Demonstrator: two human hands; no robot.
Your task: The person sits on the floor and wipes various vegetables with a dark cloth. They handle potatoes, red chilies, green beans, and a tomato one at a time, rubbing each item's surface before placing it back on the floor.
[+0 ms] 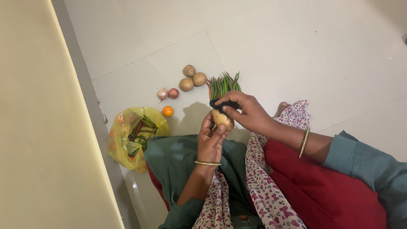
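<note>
left hand (pixel 210 142) cups potato (pixel 223 119) | right hand (pixel 248 111) grips black peeler (pixel 224 104) on it | skin mostly intact | three potatoes (pixel 191 78) unpeeled on floor (pixel 296 51)

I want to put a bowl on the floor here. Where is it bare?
Bare tile lies right of the green chillies and beyond the three potatoes. It is crowded from the yellow bag past the onions and the orange fruit.

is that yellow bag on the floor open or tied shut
Open. The yellow bag's mouth gapes, and green and red vegetables show inside it.
</note>
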